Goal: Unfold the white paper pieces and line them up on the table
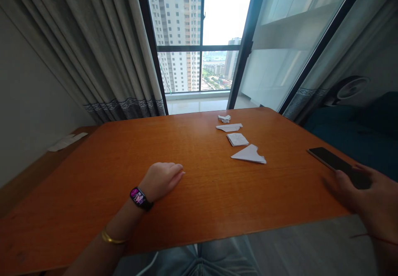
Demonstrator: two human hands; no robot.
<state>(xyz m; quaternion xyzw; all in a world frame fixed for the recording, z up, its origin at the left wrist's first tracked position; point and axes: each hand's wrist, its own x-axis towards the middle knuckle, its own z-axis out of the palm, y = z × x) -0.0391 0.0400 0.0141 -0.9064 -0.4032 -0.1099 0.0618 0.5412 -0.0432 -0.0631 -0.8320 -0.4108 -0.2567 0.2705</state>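
Observation:
My left hand point(163, 179) rests on its side on the wooden table point(199, 201), its fingers closed together and nothing visible in them. A watch with a lit screen and a gold bangle are on that arm. Over the table's right edge, my right hand point(370, 189), slightly blurred, grips the near end of a dark smartphone point(337, 164) between thumb and fingers. Between the hands, in a row toward the window, lie white folded papers: a notched triangle point(249, 155), a squarish packet point(238, 139), a long flat piece point(229, 127) and a small crumpled-looking piece point(224, 118).
A long curtain point(108, 52) hangs behind the table's left side, and a window point(202, 47) is beyond its far edge. White sheets point(66, 142) lie on a lower surface at left. At right are a dark teal sofa point(351, 122) and a round fan-like object point(350, 88).

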